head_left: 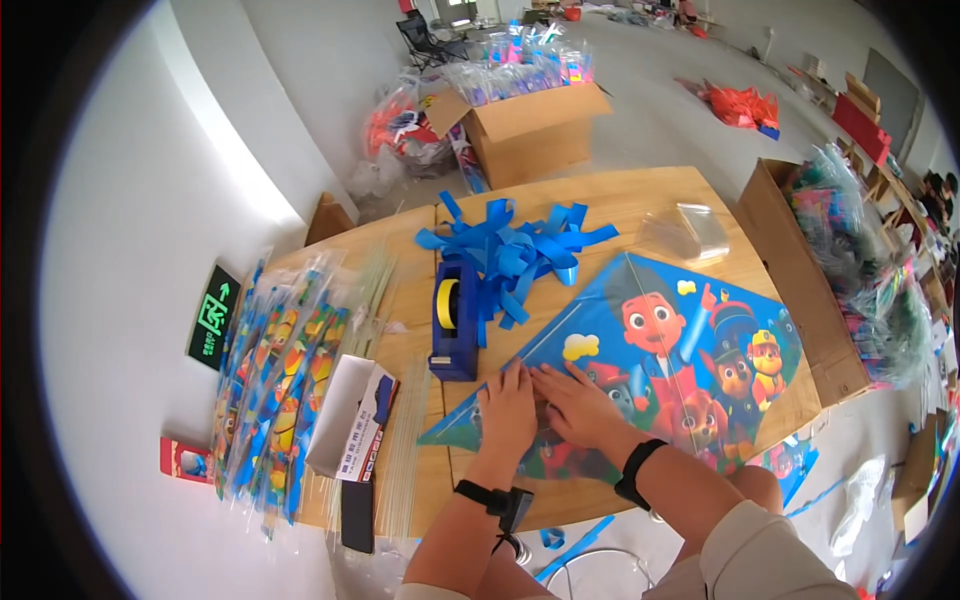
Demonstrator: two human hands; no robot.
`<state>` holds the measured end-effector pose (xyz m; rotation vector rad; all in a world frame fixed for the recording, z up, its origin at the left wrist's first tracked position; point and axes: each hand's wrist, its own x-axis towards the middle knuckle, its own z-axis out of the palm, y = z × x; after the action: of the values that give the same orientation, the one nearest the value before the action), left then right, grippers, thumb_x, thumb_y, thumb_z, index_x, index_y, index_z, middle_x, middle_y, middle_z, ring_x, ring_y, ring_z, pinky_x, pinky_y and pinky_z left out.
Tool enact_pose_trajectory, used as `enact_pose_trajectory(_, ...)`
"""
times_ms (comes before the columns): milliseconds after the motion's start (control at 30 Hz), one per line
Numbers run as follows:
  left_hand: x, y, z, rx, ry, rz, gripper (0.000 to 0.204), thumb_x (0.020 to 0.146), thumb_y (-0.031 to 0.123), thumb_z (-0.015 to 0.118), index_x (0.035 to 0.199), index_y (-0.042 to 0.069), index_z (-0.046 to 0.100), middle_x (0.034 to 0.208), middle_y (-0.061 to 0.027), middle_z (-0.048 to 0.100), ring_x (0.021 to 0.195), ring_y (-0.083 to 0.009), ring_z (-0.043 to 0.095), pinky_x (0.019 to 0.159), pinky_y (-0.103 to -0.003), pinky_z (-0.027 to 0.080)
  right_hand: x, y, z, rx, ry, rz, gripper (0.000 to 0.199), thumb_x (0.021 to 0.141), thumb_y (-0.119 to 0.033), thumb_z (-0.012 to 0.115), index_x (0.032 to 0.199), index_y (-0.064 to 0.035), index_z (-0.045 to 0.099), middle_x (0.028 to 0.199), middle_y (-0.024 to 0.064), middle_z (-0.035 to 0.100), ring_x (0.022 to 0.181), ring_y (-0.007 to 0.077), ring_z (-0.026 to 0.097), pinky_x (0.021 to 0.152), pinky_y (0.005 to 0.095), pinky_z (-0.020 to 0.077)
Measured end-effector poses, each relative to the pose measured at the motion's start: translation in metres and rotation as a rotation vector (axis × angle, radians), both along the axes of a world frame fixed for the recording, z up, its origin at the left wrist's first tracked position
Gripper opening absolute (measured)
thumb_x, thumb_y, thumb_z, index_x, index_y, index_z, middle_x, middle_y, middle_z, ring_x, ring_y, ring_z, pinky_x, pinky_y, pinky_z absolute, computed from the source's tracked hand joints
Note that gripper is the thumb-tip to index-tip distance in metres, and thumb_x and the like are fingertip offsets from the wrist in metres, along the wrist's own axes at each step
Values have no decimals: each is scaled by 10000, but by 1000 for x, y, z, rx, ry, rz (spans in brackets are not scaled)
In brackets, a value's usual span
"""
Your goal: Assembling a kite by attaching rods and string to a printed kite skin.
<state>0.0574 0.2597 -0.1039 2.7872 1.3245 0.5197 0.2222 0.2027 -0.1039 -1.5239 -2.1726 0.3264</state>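
Blue printed film forms the kite sail (655, 370), spread on the wooden table (650, 195) from lower centre to centre right of the frame. Its long upper-left edge slants from the pointed left tip up to the top corner. Left hand (508, 410) lies nearer that tip; right hand (582, 408) sits just beside it, sailward. Both rest palm down, fingers extended near the edge; whether they pinch film cannot be told. Tape dispenser (455, 352) stands just above the left hand.

Printed sheet (650, 375): smooth (slightly glossy) | table (660, 205): wood | tape dispenser (455, 345): plastic
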Motion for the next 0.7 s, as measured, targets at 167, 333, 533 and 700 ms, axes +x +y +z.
enact_pose_trajectory(167, -9, -9, -4, 19, 81, 82, 604, 859, 197, 583, 1424, 11, 473, 1542, -97, 387, 1344, -312, 411, 1019, -502, 368, -12, 3, -7, 69, 46, -97, 529, 907, -186, 497, 1406, -10, 486, 1502, 131, 453, 1428, 276, 374, 1205, 488, 226)
enact_pose_trajectory(333, -5, -18, -1, 52, 9, 108, 575, 912, 246, 566, 1437, 34, 463, 1524, -104, 406, 1387, -324, 376, 1042, -517, 350, -9, 4, -6, 80, -46, -102, 488, 932, -212, 484, 1374, -8, 525, 1508, 113, 451, 1434, 246, 366, 1207, 464, 232)
enact_pose_trajectory(533, -17, -61, 38, -176, 13, -85, 417, 972, 240, 539, 1354, 74, 551, 1406, -78, 541, 1320, -262, 466, 1008, -555, 351, -4, 5, -9, 96, -77, -97, 474, 933, -188, 489, 1369, -4, 522, 1499, 108, 461, 1432, 246, 367, 1210, 459, 228)
enact_pose_trajectory(700, -37, -90, 48, -769, -664, -31, 247, 965, 213, 558, 1137, 91, 688, 1045, -106, 697, 951, -294, 663, 823, -399, 495, -9, 2, 8, -9, 124, -125, 466, 921, -127, 516, 1379, -41, 513, 1460, 153, 487, 1386, 313, 418, 1191, 489, 264)
